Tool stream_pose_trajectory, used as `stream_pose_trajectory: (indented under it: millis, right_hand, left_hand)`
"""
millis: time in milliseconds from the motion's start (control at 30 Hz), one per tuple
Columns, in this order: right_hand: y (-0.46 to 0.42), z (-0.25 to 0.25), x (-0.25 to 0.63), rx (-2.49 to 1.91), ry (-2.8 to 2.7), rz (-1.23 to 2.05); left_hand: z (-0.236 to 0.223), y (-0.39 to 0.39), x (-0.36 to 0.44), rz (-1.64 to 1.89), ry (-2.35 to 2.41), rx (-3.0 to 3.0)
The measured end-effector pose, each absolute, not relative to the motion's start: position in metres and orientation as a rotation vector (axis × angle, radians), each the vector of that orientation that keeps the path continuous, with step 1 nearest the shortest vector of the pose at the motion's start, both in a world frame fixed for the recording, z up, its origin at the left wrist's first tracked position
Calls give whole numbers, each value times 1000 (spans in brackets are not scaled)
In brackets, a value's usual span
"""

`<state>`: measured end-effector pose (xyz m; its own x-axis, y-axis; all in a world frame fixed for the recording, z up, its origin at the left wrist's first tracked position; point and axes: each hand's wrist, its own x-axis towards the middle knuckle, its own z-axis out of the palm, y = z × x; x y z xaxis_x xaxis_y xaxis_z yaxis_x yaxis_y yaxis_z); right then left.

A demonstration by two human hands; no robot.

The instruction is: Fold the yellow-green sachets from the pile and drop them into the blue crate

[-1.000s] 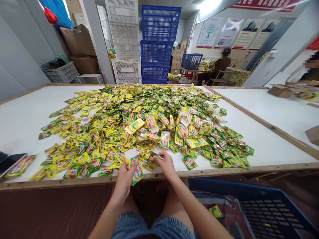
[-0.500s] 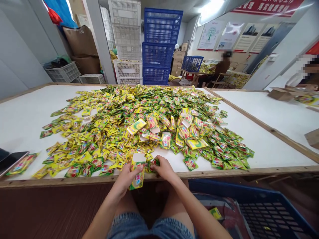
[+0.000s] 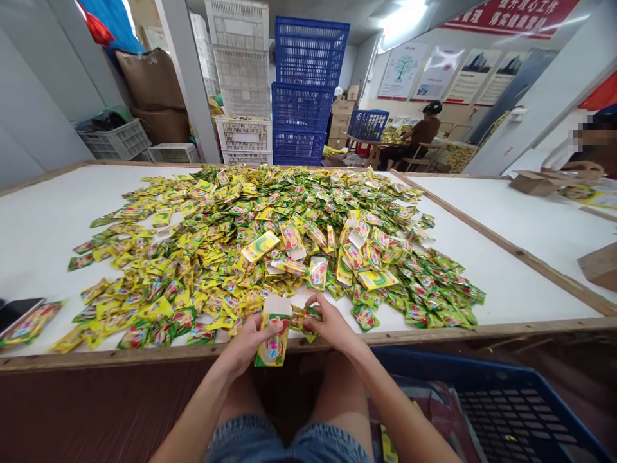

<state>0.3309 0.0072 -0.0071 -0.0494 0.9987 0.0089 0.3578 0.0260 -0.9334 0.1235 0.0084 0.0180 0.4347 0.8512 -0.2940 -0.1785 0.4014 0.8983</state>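
My left hand (image 3: 251, 341) is closed on a small yellow-and-green candy box (image 3: 274, 341), with its pale top flap standing up. Just to the right, at the table's front edge, my right hand (image 3: 328, 321) pinches small candy packets (image 3: 301, 317) beside the box. How many packets it holds is hard to tell. Beyond both hands spreads a large heap of yellow and green candy packets (image 3: 212, 241). Several small boxes, among them a yellow one (image 3: 261, 246), lie on the heap.
The white table (image 3: 36, 238) has a wooden front rim. A blue crate (image 3: 523, 399) stands below at right. At far left lies a phone (image 3: 22, 315). Stacked blue crates (image 3: 301, 103) rise behind. One person (image 3: 424, 132) sits at the back; another works at right.
The box and both my hands have shifted slightly right in view. The box is turned more upright. My right hand has lifted a little, with packets still between its fingers.
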Motion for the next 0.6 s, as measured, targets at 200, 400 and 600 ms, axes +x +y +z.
stream_pose_trajectory:
  millis: [200,400,600]
  right_hand:
    - [3,-2,326,-1247,-1502,1354]
    - [-5,3,319,-1040,-1157,1571]
    - [-6,-8,313,-1155,-1079,1490]
  left_hand:
    - [12,5,130,768,968,1037]
    - [7,4,136,876,966,1018]
    - [6,-1,148,839,916,916]
